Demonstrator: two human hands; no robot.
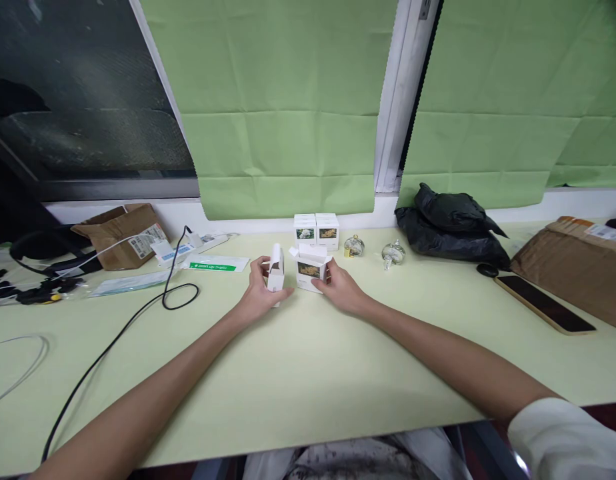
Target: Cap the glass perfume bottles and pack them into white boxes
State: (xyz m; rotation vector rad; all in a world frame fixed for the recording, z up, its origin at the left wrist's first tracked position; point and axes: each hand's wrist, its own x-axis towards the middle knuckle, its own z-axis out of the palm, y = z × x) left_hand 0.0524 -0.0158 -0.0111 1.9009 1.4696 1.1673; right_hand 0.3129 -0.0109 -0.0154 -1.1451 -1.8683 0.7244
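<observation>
Our left hand (262,290) pinched the upright white insert (276,268) just left of the open box (311,268), which our right hand's (341,288) fingers gripped on the desk (308,373).

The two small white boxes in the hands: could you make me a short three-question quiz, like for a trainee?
1. True or false: the left hand holds a small white box standing on end.
2. What does the right hand grip?
3. Where is the phone? A) far left B) right of the hands C) on the black bag

Key: 1 true; 2 the open box with flaps up; 3 B.
</observation>
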